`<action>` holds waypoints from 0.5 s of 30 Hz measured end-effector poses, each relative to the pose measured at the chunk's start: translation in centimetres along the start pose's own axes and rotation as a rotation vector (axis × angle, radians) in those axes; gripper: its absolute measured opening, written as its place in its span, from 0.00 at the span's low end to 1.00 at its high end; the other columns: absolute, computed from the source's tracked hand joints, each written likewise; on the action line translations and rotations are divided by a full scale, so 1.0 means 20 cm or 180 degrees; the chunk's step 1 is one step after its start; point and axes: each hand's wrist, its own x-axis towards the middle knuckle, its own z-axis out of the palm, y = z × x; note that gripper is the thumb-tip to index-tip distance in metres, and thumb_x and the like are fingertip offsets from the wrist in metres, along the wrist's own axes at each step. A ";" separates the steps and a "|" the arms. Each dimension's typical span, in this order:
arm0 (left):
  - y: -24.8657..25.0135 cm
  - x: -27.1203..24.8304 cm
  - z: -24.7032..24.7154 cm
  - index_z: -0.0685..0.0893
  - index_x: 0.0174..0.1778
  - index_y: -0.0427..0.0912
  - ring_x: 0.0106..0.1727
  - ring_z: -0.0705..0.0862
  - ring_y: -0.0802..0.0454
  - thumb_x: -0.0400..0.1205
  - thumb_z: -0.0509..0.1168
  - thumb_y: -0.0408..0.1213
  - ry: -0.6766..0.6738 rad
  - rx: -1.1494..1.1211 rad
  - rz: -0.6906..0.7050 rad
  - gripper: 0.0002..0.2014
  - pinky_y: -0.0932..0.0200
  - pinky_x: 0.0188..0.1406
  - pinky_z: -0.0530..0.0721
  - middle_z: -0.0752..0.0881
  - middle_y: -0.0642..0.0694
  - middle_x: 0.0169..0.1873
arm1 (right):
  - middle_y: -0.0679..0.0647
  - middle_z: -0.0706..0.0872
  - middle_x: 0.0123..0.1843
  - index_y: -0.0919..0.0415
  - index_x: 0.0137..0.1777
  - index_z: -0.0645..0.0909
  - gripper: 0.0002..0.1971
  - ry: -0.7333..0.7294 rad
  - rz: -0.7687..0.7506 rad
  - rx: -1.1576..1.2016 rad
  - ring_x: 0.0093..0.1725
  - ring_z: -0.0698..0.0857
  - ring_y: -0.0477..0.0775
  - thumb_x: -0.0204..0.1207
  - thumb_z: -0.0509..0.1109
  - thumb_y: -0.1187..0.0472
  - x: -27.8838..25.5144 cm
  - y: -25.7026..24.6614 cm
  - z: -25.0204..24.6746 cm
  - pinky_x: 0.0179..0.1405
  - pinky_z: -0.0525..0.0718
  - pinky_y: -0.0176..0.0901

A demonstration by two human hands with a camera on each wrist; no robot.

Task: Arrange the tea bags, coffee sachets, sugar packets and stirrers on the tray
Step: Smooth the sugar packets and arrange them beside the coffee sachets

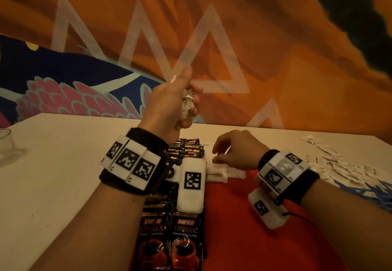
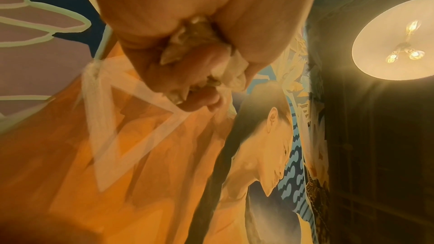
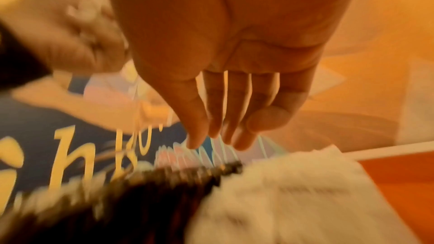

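My left hand (image 1: 191, 111) is raised above the table and grips a crumpled bunch of white tea bags (image 1: 187, 99); the left wrist view shows the tea bags (image 2: 187, 38) squeezed inside that hand's curled fingers (image 2: 187, 81). Rows of black coffee sachets (image 1: 171, 239) lie along the left side of the red tray (image 1: 244, 217). My right hand (image 1: 219, 154) hovers low over several white packets (image 1: 218, 172) at the tray's far end. In the right wrist view its fingers (image 3: 218, 133) are straight and hold nothing above the white packets (image 3: 293, 192).
A loose pile of white sugar packets (image 1: 339, 164) and blue stirrers (image 1: 377, 194) lie on the white table (image 1: 63, 164) to the right of the tray. A glass (image 1: 6, 143) stands at the far left. A painted wall rises just behind the table.
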 end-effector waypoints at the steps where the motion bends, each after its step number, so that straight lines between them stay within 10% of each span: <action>1: 0.00 0.00 0.00 0.82 0.43 0.41 0.24 0.76 0.55 0.87 0.59 0.58 -0.0038 -0.0070 -0.0057 0.22 0.67 0.13 0.64 0.80 0.49 0.27 | 0.43 0.90 0.44 0.50 0.46 0.87 0.06 0.0240 -0.0091 0.0236 0.39 0.83 0.34 0.73 0.80 0.52 -0.01 -0.02 -0.04 0.37 0.76 0.23; 7: -0.02 -0.02 0.03 0.79 0.46 0.42 0.25 0.78 0.51 0.87 0.52 0.63 -0.0133 -0.0129 -0.0368 0.26 0.68 0.12 0.65 0.81 0.44 0.27 | 0.48 0.90 0.35 0.55 0.43 0.88 0.02 0.1560 -0.0787 0.2009 0.35 0.87 0.45 0.74 0.79 0.60 -0.12 -0.20 -0.22 0.31 0.80 0.32; 15: -0.03 -0.06 0.09 0.85 0.46 0.43 0.26 0.84 0.53 0.84 0.50 0.67 -0.0358 0.0602 -0.0380 0.31 0.63 0.20 0.79 0.86 0.44 0.29 | 0.45 0.91 0.40 0.54 0.48 0.90 0.06 0.1551 -0.1043 0.2057 0.38 0.89 0.42 0.72 0.80 0.57 -0.17 -0.25 -0.19 0.37 0.83 0.31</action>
